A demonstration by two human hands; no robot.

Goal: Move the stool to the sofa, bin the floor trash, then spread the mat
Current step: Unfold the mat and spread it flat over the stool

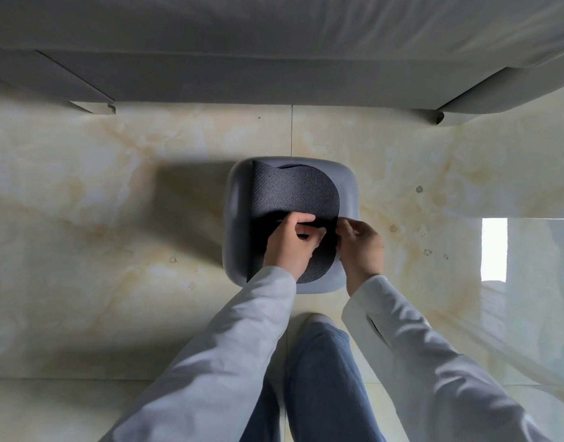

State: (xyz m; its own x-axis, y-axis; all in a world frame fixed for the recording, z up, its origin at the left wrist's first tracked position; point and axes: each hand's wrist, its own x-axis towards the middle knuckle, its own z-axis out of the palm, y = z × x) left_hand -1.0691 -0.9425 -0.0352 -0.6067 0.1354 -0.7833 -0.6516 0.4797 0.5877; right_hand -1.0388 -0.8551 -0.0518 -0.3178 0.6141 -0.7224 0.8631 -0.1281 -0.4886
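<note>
A grey plastic stool point(237, 218) stands on the tiled floor, a short way in front of the grey sofa point(274, 59). On its seat lies a dark textured mat point(293, 193), folded over so its far part curves up. My left hand point(290, 247) pinches the mat's near fold from the left. Opposite it, my right hand point(360, 247) grips the same fold at the stool's right side. Part of the mat is hidden under both hands.
Glossy beige marble tiles point(115, 202) spread around the stool, with small dark specks point(419, 189) to its right. The sofa's base runs across the top. A bright window reflection point(493, 248) shows at right. My leg and shoe point(319, 346) stand just behind the stool.
</note>
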